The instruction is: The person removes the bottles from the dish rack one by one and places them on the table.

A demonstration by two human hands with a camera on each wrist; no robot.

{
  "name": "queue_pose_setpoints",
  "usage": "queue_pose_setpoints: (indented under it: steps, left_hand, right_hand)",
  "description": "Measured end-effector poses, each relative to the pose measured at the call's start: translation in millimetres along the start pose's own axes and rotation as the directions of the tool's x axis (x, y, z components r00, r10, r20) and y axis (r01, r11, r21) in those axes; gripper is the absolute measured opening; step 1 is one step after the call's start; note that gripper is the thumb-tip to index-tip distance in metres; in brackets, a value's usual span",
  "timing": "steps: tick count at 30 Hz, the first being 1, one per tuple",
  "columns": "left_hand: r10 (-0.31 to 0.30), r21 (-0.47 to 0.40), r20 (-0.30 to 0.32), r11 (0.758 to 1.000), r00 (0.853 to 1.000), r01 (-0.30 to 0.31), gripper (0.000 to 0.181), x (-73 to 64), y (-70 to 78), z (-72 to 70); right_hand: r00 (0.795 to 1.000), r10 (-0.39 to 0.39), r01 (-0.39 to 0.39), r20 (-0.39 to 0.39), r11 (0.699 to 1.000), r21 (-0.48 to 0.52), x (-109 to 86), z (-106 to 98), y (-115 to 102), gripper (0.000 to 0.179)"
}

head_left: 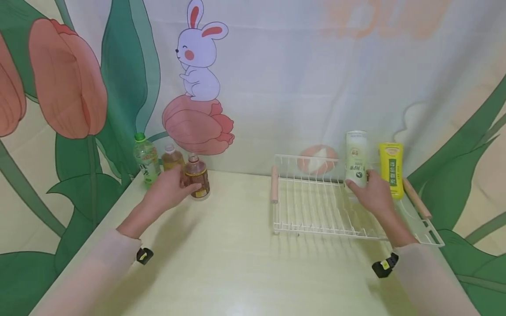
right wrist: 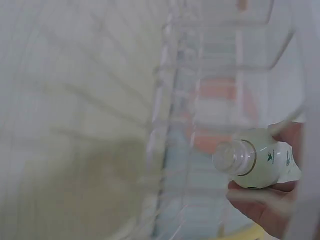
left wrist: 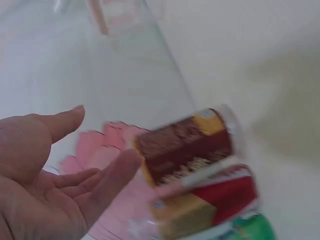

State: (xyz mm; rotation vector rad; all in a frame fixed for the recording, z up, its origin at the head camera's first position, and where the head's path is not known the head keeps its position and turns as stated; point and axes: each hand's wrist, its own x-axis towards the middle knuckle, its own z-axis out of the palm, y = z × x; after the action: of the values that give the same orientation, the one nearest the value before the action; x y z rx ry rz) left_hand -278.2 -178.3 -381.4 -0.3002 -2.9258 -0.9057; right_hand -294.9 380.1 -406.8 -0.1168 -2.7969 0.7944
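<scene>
My left hand (head_left: 168, 186) is at the drink bottles at the back left, thumb and fingers spread. Nearest to it is a dark brown bottle (head_left: 199, 180), whose label (left wrist: 182, 145) shows beyond the fingertips in the left wrist view. Beside that stand an amber bottle (head_left: 171, 158), partly behind the hand, and a green-capped bottle (head_left: 146, 160). Over at the right, my right hand (head_left: 373, 191) grips a pale green bottle (head_left: 356, 156) above the white wire rack (head_left: 308, 228). Its clear cap (right wrist: 230, 157) points toward the table in the right wrist view.
A yellow bottle (head_left: 391, 169) stands at the rack's right side. Wooden handles (head_left: 274, 184) flank the rack. Behind the pale table (head_left: 237, 245) hangs a curtain (head_left: 276, 87) printed with a rabbit and tulips.
</scene>
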Motion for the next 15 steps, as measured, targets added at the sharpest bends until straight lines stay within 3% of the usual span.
queue_pose_setpoints:
  steps: [3, 5, 6, 8, 10, 12, 14, 15]
  left_hand:
    - [0.148, 0.002, -0.061, 0.989, 0.987, -0.148, 0.059, -1.9, 33.4, -1.0]
    - [0.284, 0.039, -0.106, 0.959, 0.953, -0.281, 0.066, -4.5, 55.7, 1.9]
    - [0.362, 0.068, -0.129, 0.932, 0.923, -0.356, 0.069, -6.2, 66.7, 3.7]
    - [0.519, 0.143, -0.172, 0.854, 0.838, -0.5, 0.074, -9.5, 87.9, 7.4]
    - [0.659, 0.241, -0.203, 0.75, 0.724, -0.616, 0.074, -11.5, 108.0, 9.9]
    - [0.755, 0.335, -0.22, 0.654, 0.618, -0.678, 0.073, -11.6, 125.4, 11.0]
    - [0.809, 0.406, -0.215, 0.583, 0.547, -0.704, 0.074, -10.0, 138.7, 12.2]
    - [0.826, 0.433, -0.203, 0.557, 0.526, -0.708, 0.075, -8.9, 143.9, 12.8]
  right_hand:
    - [0.996, -0.079, 0.081, -0.027, 0.996, 0.043, -7.5, -7, -26, 0.075]
    - [0.99, -0.138, 0.139, -0.023, 0.988, 0.069, -14.3, -11, -49, 0.075]
    - [0.985, -0.171, 0.172, -0.021, 0.982, 0.079, -18.0, -13, -61, 0.075]
    - [0.973, -0.23, 0.23, -0.018, 0.97, 0.075, -26.6, -18, -84, 0.073]
    - [0.957, -0.289, 0.289, -0.014, 0.955, 0.063, -36.0, -23, -104, 0.071]
    - [0.937, -0.349, 0.349, -0.005, 0.936, 0.043, -46.0, -26, -120, 0.068]
    - [0.91, -0.414, 0.414, 0.013, 0.91, 0.025, -56.5, -28, -134, 0.067]
    - [0.895, -0.445, 0.444, 0.028, 0.896, 0.017, -61.7, -29, -140, 0.067]
